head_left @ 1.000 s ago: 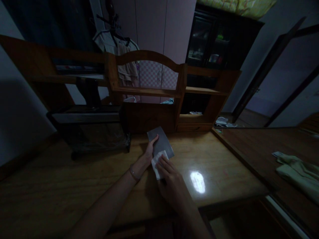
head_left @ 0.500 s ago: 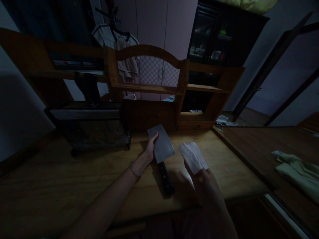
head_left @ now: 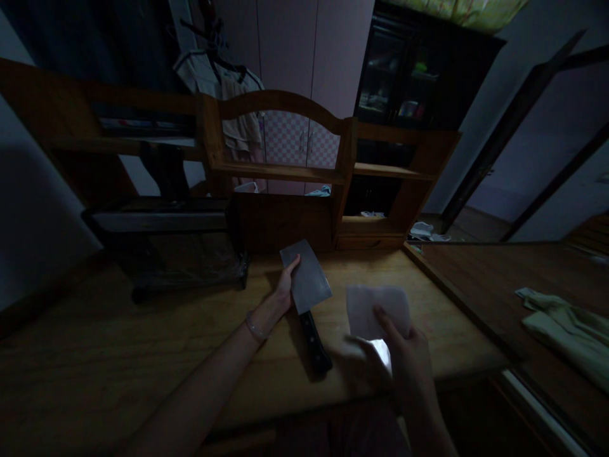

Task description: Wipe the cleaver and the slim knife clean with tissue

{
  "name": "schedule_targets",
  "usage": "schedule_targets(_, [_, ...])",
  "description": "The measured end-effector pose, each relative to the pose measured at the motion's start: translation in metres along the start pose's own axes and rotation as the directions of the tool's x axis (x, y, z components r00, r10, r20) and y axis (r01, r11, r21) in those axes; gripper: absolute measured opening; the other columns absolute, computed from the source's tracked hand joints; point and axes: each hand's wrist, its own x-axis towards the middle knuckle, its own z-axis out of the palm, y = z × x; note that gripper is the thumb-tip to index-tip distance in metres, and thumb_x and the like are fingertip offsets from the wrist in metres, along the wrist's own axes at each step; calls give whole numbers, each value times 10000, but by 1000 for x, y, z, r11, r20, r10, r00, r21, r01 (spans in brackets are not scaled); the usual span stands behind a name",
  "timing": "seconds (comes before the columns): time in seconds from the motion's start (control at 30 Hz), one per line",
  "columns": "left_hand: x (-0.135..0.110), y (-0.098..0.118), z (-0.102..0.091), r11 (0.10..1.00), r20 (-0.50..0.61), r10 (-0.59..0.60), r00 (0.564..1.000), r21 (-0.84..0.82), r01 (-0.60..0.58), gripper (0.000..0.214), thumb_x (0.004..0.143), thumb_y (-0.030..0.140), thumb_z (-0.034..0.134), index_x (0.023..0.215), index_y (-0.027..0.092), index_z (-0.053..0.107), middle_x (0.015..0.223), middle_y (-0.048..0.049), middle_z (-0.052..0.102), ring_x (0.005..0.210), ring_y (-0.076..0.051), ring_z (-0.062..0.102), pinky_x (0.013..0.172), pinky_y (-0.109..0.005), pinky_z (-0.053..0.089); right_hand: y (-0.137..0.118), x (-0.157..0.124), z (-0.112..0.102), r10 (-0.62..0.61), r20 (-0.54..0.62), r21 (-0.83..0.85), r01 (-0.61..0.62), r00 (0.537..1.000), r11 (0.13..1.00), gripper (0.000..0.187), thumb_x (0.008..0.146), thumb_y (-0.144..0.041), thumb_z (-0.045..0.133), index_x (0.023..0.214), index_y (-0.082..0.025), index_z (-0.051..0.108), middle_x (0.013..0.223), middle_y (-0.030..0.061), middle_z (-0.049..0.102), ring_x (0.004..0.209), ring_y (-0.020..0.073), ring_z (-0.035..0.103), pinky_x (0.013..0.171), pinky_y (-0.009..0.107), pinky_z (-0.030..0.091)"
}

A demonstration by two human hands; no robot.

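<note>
My left hand grips a cleaver by the left edge of its broad grey blade, the thumb lying on the blade's face. The black riveted handle points down towards me, with nothing around it. To the right of the cleaver, my right hand pinches a folded white tissue, its thumb on top and another finger stretched out below. The tissue is apart from the blade. A bright white patch, slightly blurred, shows under that hand; what it is I cannot make out.
Both hands are over a wooden desk. A dark monitor-like panel stands at the back left, before a wooden shelf unit. On a lower wooden surface at the right lies pale green cloth. Clothes hang behind the shelf.
My right hand has moved slightly right and down and turned, so the tissue now faces up flatter. My left hand and the cleaver are nearly still.
</note>
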Motion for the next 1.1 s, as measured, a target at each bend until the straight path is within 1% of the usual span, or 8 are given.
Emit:
schedule_targets(0.27, [-3, 2, 2, 1000, -23, 13, 1000, 25, -13, 377, 762, 472, 674, 935, 137, 670, 686, -55, 700, 610, -195, 672, 722, -337, 563, 16, 7, -1, -25, 206, 37, 18, 978, 999, 470, 734, -413, 713, 1104, -132, 644, 910, 79, 726, 860, 266, 680, 692, 312, 520])
schedule_targets(0.5, [-8, 3, 7, 1000, -27, -2, 1000, 1, 2, 390, 787, 456, 652, 991, 124, 667, 752, -89, 721, 705, -227, 698, 763, -355, 559, 16, 6, -1, -10, 133, -168, 32, 991, 985, 422, 719, -495, 696, 921, -128, 653, 717, 60, 692, 669, 261, 663, 550, 309, 490])
schedule_targets(0.6, [-10, 3, 9, 1000, -9, 1, 1000, -21, -1, 382, 792, 444, 650, 997, 123, 665, 766, -93, 723, 708, -227, 700, 765, -357, 560, 12, 1, 2, -205, 78, -309, 219, 976, 926, 320, 728, -460, 703, 847, -171, 636, 699, 30, 651, 634, 223, 624, 539, 292, 462])
schedule_targets(0.7, [-10, 4, 9, 999, 2, -11, 1000, -34, 11, 369, 793, 437, 652, 987, 123, 669, 752, -88, 721, 703, -225, 699, 762, -351, 560, 12, -8, 1, -534, 132, -334, 544, 835, 769, 130, 806, -328, 646, 819, -204, 608, 794, 29, 641, 732, 200, 617, 630, 292, 470])
schedule_targets(0.87, [-10, 4, 8, 999, -22, -26, 999, -27, 26, 386, 792, 443, 652, 1000, 118, 666, 765, -97, 722, 722, -230, 700, 774, -356, 556, 17, -22, -11, -869, 346, -148, 936, 353, 321, 265, 872, -69, 457, 1055, -204, 593, 1093, 100, 676, 1050, 236, 612, 844, 398, 493])
schedule_targets(0.93, [-11, 4, 9, 1000, -24, -22, 999, -23, 21, 394, 793, 448, 649, 1004, 116, 663, 769, -97, 723, 714, -224, 700, 777, -348, 556, 16, -27, -15, -902, 371, -84, 975, 220, 204, 308, 888, -76, 442, 1159, -178, 547, 1172, 137, 660, 1122, 267, 590, 878, 457, 489])
schedule_targets(1.0, [-12, 4, 10, 1000, -11, -16, 1000, -25, 16, 393, 796, 448, 645, 1004, 115, 661, 769, -95, 724, 703, -216, 700, 780, -339, 555, 14, -33, -17, -913, 372, -49, 986, 168, 162, 308, 903, -124, 449, 1202, -166, 511, 1204, 157, 647, 1144, 282, 586, 876, 480, 497])
schedule_targets(1.1, [-14, 5, 11, 999, -11, -15, 1000, -29, 14, 392, 799, 443, 644, 1011, 114, 657, 775, -96, 726, 704, -215, 701, 782, -336, 555, 12, -43, -17, -905, 349, -35, 969, 242, 245, 216, 922, -223, 452, 1115, -202, 546, 1183, 131, 668, 1112, 270, 616, 860, 451, 516])
